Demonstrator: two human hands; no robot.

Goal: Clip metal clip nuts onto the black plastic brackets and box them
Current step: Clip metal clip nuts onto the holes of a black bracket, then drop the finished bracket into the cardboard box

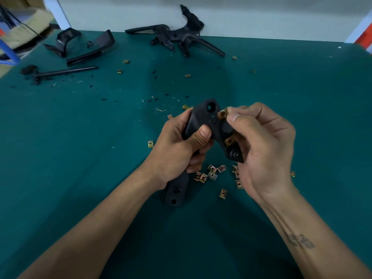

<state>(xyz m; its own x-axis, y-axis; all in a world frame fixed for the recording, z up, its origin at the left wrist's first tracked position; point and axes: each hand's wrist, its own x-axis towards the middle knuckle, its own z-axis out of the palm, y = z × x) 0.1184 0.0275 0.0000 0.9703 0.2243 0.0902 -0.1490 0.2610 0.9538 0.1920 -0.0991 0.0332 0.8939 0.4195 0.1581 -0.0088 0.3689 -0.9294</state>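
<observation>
A black plastic bracket is held above the green table, gripped around its middle by my left hand. Its lower end sticks out below that hand. My right hand pinches a brass-coloured clip nut between thumb and forefinger, right against the bracket's upper right edge. Another clip nut sits clipped on the bracket lower down. Loose clip nuts lie in a small heap on the table under my hands.
More black brackets lie at the back: one pile by the wall, curved parts at the back left, a thin rod. Single clip nuts and black plastic scraps are scattered over the green table. A cardboard box shows at the far left.
</observation>
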